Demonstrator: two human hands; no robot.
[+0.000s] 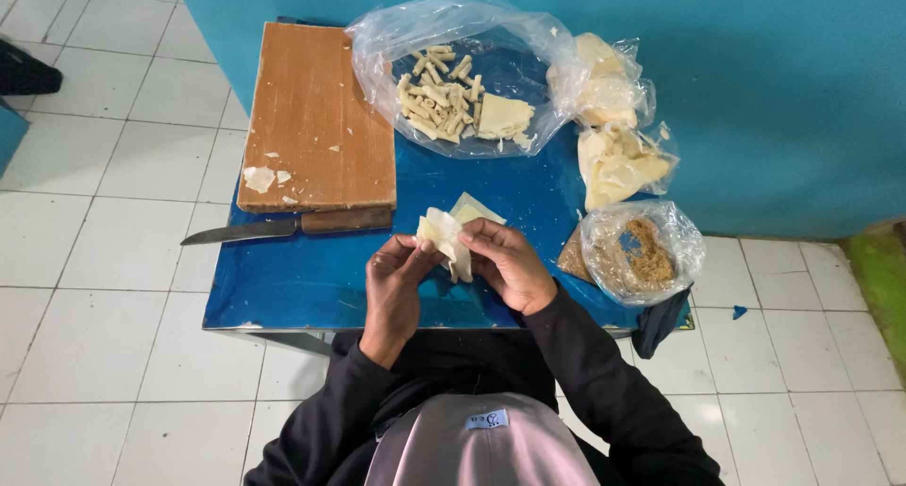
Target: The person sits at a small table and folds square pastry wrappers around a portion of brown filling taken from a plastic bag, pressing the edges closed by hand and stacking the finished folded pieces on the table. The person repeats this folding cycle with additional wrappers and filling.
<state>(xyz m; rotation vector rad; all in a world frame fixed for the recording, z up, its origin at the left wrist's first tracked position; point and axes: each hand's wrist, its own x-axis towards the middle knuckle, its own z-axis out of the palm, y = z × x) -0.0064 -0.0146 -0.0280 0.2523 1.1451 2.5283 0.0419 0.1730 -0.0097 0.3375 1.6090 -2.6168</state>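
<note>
My left hand and my right hand meet over the near part of a low blue table. Both pinch a thin pale wrapper sheet, which is folded and crumpled between my fingers. Under it another flat pale sheet lies on the table. A clear plastic bag at the back holds several rolled pale sticks and a few flat sheets.
A wooden cutting board with pale scraps lies at the back left, a knife along its near edge. Bags of pale sheets and a bag of brown filling stand at the right. White floor tiles surround the table; a blue wall is behind.
</note>
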